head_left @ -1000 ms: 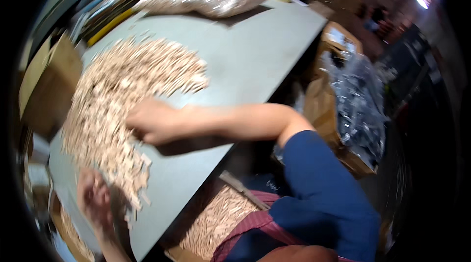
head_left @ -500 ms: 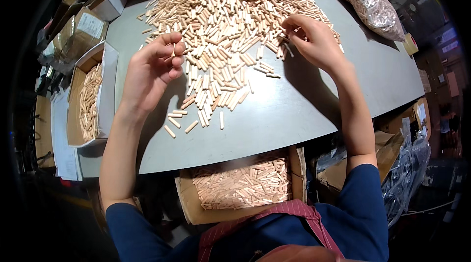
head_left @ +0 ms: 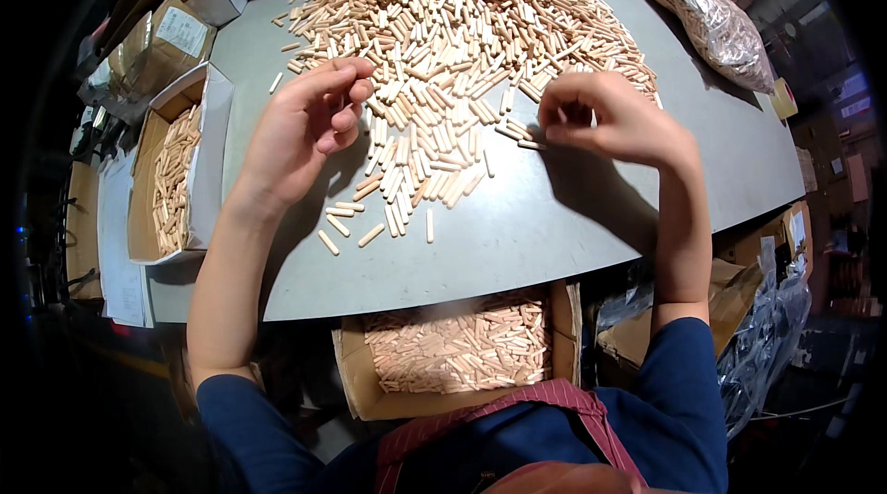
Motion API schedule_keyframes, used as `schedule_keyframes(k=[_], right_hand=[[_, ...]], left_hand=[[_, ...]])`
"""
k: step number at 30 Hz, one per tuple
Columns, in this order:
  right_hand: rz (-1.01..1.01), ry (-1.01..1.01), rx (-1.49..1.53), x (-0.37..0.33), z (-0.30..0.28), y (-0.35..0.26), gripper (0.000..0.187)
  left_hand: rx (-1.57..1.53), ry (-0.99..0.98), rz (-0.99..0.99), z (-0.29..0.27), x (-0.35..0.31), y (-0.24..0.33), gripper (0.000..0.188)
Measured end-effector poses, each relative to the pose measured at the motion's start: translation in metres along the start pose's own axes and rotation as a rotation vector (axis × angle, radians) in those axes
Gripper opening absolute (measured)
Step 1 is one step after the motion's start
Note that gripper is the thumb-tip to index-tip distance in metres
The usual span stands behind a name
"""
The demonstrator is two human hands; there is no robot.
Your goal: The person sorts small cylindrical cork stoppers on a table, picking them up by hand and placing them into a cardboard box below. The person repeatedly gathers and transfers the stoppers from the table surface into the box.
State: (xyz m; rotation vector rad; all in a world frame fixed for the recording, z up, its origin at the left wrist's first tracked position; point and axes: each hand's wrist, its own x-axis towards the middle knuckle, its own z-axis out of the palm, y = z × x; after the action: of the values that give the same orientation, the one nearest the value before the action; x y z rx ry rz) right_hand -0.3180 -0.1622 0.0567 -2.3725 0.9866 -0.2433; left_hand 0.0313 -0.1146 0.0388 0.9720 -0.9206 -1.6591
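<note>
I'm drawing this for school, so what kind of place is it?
Probably a workshop or small factory: a big pile of wooden-looking pegs on a grey table, more in a cardboard box below, and a bulging clear bag.

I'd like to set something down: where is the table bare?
Bare table shows along the near edge, by the open carton, and between the right hand and the clear bag. Loose wooden pegs crowd the middle and far side.

Yellow tape roll (head_left: 783,98) right; crumpled clear plastic (head_left: 762,346) below; paper sheet (head_left: 123,263) left.
</note>
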Motion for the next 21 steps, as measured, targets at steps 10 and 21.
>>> schedule_keyframes(k=[10,21], right_hand=[[-0.178,-0.016,-0.152,-0.001,0.022,-0.017,0.014],[-0.519,0.248,0.27,0.013,0.061,-0.039,0.01]], left_hand=[[0.164,-0.1,-0.062,0.012,-0.006,-0.003,0.022],[0.128,-0.358,-0.4,0.051,-0.029,-0.016,0.045]])
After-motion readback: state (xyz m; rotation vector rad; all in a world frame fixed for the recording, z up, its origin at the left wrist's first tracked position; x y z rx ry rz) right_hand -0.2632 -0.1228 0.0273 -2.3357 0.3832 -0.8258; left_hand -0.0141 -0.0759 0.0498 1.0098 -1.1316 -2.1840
